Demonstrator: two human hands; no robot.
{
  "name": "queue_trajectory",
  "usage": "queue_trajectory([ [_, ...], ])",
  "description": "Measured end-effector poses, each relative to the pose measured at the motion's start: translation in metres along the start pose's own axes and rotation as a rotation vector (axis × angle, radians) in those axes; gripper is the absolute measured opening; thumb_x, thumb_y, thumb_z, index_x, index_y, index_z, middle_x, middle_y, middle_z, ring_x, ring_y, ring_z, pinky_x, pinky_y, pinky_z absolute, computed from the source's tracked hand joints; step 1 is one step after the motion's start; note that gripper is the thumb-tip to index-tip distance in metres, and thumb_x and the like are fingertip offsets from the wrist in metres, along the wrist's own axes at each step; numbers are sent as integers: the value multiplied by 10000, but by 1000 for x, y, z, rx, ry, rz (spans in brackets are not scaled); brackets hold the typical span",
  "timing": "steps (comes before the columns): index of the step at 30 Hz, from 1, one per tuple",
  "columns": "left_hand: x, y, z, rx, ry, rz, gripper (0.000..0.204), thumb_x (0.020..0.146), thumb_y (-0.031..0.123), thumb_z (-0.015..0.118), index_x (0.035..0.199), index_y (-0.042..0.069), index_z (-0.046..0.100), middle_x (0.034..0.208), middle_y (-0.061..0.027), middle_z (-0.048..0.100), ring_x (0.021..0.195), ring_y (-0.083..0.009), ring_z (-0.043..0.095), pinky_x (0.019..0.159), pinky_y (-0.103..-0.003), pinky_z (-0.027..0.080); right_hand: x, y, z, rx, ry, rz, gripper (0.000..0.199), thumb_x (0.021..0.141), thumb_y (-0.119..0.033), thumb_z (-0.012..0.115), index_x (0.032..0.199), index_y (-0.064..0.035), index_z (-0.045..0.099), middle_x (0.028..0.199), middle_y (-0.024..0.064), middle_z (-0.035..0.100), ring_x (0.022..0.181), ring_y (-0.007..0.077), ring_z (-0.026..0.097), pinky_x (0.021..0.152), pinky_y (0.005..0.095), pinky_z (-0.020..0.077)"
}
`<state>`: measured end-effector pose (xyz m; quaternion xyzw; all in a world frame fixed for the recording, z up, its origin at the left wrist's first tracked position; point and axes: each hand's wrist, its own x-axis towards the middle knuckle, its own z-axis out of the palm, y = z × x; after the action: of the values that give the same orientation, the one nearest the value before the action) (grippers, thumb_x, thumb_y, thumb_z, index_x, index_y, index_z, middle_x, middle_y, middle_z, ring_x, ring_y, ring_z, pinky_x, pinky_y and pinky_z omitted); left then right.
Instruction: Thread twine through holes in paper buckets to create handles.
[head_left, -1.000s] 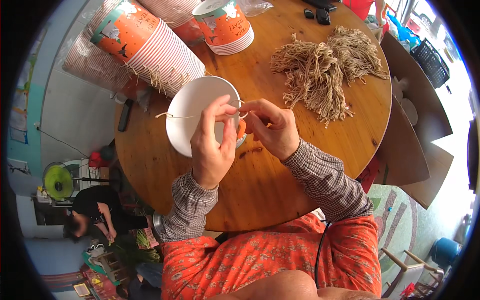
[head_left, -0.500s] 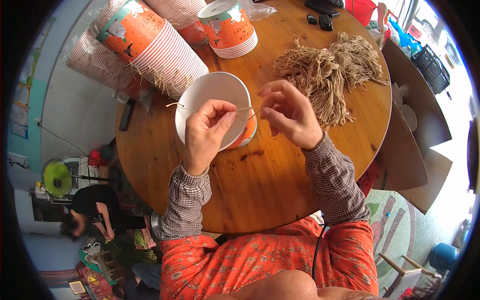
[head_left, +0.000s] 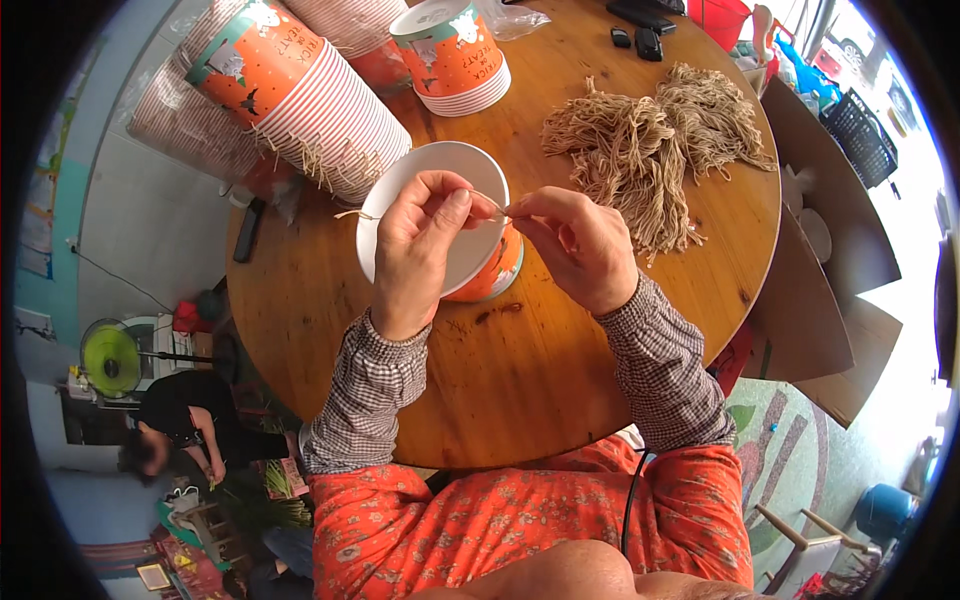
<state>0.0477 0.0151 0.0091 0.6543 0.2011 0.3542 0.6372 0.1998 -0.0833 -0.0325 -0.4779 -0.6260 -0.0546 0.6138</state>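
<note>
A white-lined paper bucket [head_left: 440, 165] with an orange printed outside stands tilted on the wooden table in front of me. A thin tan cord [head_left: 356, 214] runs through its wall at the left rim and across to the right rim. My left hand [head_left: 420, 240] is over the bucket's opening, thumb and forefinger pinched on the cord. My right hand [head_left: 580, 240] pinches the cord just outside the right rim, fingers curled. The fingertips of both hands are close together, and the cord's exact shape between them is partly hidden.
Tan cord bundles [head_left: 650, 150] lie at the right of the round table [head_left: 520, 390]. Nested orange buckets [head_left: 310, 110] lean at the back left; a shorter stack [head_left: 455, 60] stands beside them. Cardboard [head_left: 790, 280] is at the right edge. Another person [head_left: 190, 420] sits at lower left.
My right hand has come in from an open, loose pose and now pinches the cord by the right rim. The bucket has shifted slightly right.
</note>
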Motion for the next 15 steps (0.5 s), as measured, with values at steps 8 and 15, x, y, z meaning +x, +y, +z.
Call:
queue_trajectory([
  [8,-6,-2,14,313,-147,-28,120,949,72,591,992,-40,598,791,-7,637,703,-25,568,637,-189,477,-2,1,1,23,74,-63,259,796,-45,721,1022,-62,597,779,50,654,613,202,624,521,311,493],
  [15,-2,-1,7,185,-274,-141,148,935,116,630,971,-25,658,829,-13,669,736,-38,596,671,-191,480,-7,7,4,338,108,379,233,820,-41,728,1020,-59,610,877,2,691,699,46,607,559,203,444],
])
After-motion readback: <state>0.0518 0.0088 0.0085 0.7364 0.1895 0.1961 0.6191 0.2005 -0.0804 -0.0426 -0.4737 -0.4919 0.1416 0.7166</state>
